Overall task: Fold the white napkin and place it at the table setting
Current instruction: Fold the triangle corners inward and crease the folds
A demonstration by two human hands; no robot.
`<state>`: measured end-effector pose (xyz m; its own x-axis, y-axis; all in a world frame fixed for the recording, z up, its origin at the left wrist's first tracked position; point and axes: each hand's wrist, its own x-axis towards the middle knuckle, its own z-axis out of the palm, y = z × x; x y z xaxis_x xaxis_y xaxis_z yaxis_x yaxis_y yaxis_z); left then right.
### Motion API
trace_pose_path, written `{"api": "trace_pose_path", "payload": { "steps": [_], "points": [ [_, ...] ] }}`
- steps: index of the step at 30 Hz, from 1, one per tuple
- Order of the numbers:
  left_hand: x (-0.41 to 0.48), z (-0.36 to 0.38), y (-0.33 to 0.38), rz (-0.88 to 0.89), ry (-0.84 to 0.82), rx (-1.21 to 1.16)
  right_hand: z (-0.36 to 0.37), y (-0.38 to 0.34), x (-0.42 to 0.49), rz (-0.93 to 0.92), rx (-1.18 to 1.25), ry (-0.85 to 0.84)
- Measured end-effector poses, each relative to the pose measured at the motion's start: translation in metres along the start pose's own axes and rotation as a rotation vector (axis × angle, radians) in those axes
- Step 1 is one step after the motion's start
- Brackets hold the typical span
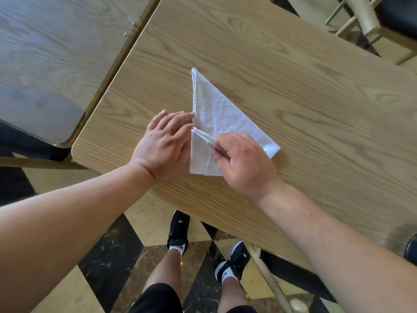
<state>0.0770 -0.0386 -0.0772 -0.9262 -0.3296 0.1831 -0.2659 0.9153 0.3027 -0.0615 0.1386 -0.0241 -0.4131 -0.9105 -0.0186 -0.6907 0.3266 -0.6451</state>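
White napkin (216, 114) lies flat on wooden table (316, 98), folded to a triangle. Its near corner is pinched and lifted by right hand (243, 163). Left hand (164, 143), fingers extended together, is pressed against the napkin edge just left of the pinch.

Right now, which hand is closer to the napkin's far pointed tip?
Left. The left hand lies at the napkin's straight edge, its fingertips directly below the far tip. The right hand presses the folded flap at the near end, farther from that tip.
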Motion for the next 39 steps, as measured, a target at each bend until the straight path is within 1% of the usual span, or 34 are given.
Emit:
{"api": "trace_pose_path", "payload": {
  "steps": [3,8,14,20,30,32,34,37,39],
  "points": [
    [0.001,0.0,0.0,0.008,-0.014,0.018,-0.014,0.004,0.035,0.051,0.005,-0.031],
    [0.001,0.002,-0.003,0.027,0.005,0.026,-0.033,0.012,0.084,0.156,0.063,-0.16],
    [0.002,0.004,-0.004,0.047,0.041,0.035,-0.044,0.018,0.13,0.224,0.032,-0.298],
    [0.003,0.004,-0.004,0.033,0.071,0.036,-0.045,0.025,0.17,0.275,0.011,-0.334],
    [0.003,0.006,-0.006,0.039,0.067,0.038,-0.033,0.03,0.204,0.335,-0.202,-0.388],
    [0.004,0.006,-0.006,0.037,0.066,0.037,-0.028,0.029,0.204,0.327,-0.271,-0.347],
    [0.004,0.006,-0.006,0.034,0.066,0.039,-0.023,0.026,0.199,0.317,-0.315,-0.258],
    [0.004,0.007,-0.006,0.031,0.056,0.043,-0.014,0.021,0.185,0.25,-0.4,-0.02],
    [0.004,0.006,-0.007,0.028,0.048,0.046,-0.007,0.016,0.167,0.17,-0.363,0.198]
  ]
}}
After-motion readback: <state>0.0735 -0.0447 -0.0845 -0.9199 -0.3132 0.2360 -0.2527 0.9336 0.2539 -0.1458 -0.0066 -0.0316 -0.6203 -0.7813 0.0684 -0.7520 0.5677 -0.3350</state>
